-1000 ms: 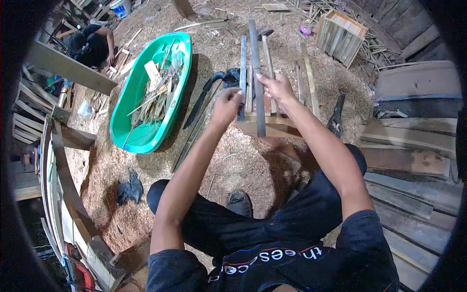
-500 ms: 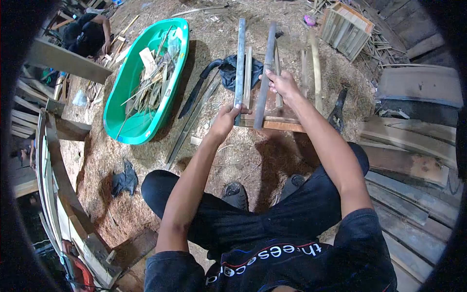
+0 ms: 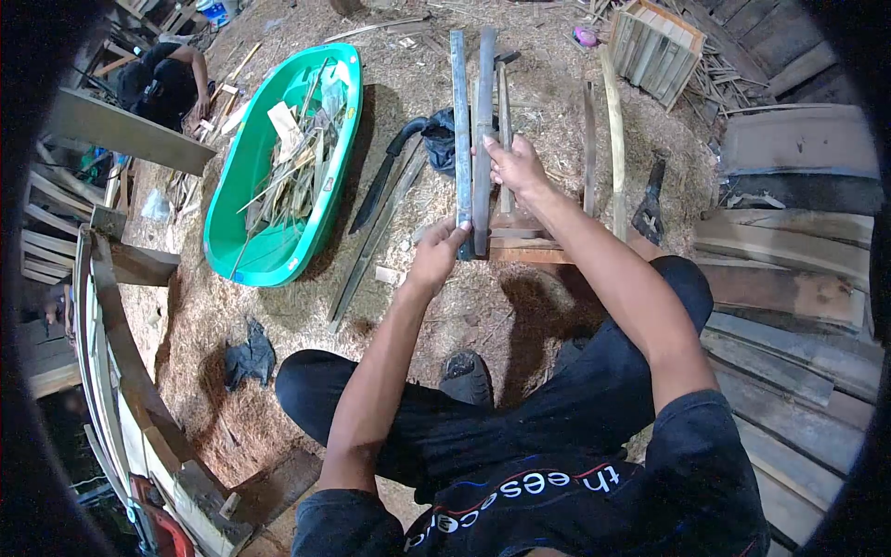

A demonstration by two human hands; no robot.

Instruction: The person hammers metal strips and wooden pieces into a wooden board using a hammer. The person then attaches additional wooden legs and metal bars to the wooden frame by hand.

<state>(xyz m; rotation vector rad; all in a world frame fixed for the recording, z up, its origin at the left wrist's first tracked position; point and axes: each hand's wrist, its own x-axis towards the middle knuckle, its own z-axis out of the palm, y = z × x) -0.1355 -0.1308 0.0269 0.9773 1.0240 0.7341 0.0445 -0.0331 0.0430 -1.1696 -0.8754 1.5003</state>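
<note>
My left hand [image 3: 438,257] is closed on the lower end of a grey wooden slat [image 3: 461,121], its thumb lying on the face. A second, darker slat [image 3: 484,93] is gripped near its middle by my right hand [image 3: 516,169]. Both slats stand nearly parallel, close together, their far ends a small gap apart. Beneath them lies a reddish-brown wooden block [image 3: 529,251], partly hidden by my right forearm. Thinner wooden strips [image 3: 589,148] are just beyond my right hand. A long dark blade with a curved handle [image 3: 374,193] lies left of the slats, beside a black plastic bag [image 3: 440,148].
A green tub [image 3: 220,246] holding wood scraps stands at left. Stacked boards [image 3: 789,297] line the right side, and a slatted wooden crate [image 3: 657,54] sits at the far right. A curved wooden frame [image 3: 116,371] rises at left. Another person [image 3: 167,84] crouches at far left.
My right hand has brought its slat leftward, narrowing the gap to the left-hand slat. Both hands have also come slightly lower in view.
</note>
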